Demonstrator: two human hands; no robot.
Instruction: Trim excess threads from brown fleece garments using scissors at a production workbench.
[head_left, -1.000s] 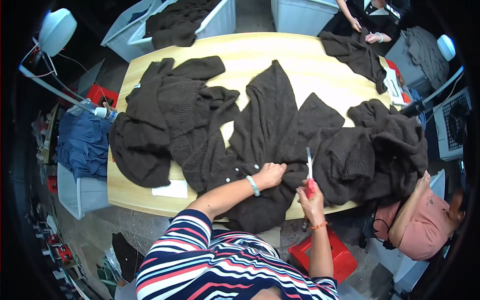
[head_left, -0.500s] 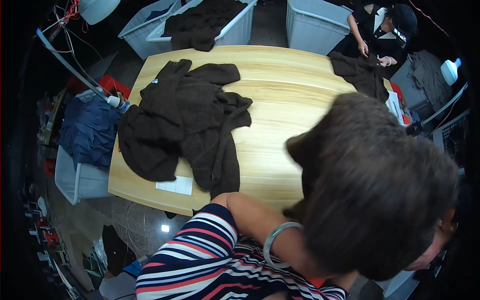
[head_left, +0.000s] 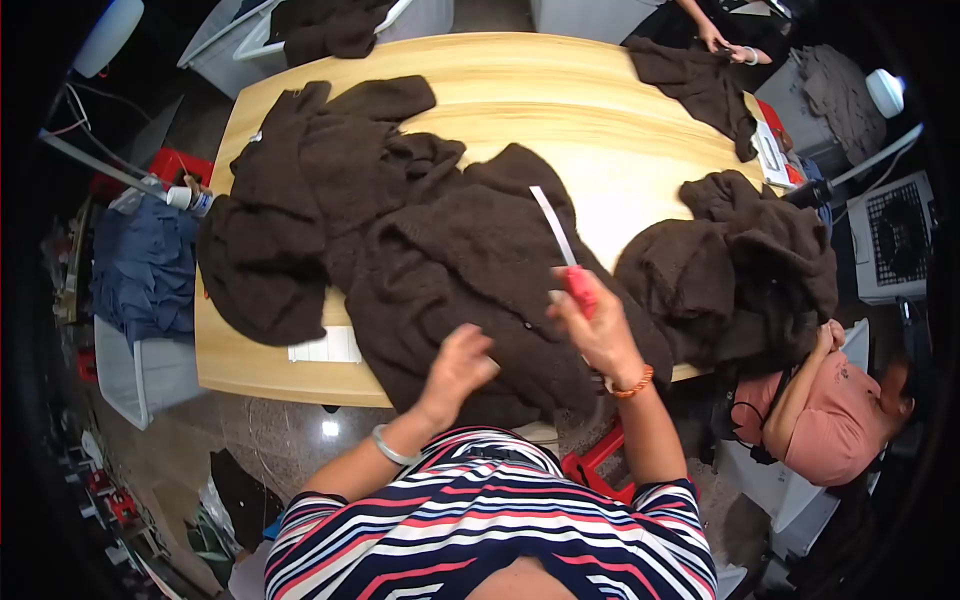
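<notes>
A dark brown knitted garment [head_left: 470, 260] is spread over the table's near edge in front of me. My left hand [head_left: 460, 370] hovers over its lower part, slightly blurred, with bent fingers apart and nothing visible in them. My right hand [head_left: 600, 325] is closed around a red-handled tool [head_left: 581, 290] with a long, pale, narrow strip like a blade [head_left: 552, 225] pointing up and away. I cannot make out its exact kind. A small pale dot shows on the cloth between the two hands.
More brown knitwear [head_left: 270, 200] lies to the left, beside a white card [head_left: 325, 345]. A brown heap [head_left: 740, 270] sits at right, by a person in a pink top [head_left: 830, 420]. Another person's hands [head_left: 728, 48] work at the far right. A bin with blue cloth [head_left: 145, 270] stands left.
The large brown garment lifted at the right now lies on the table. Both my hands have come into view, the right with the red-handled tool. My view has shifted.
</notes>
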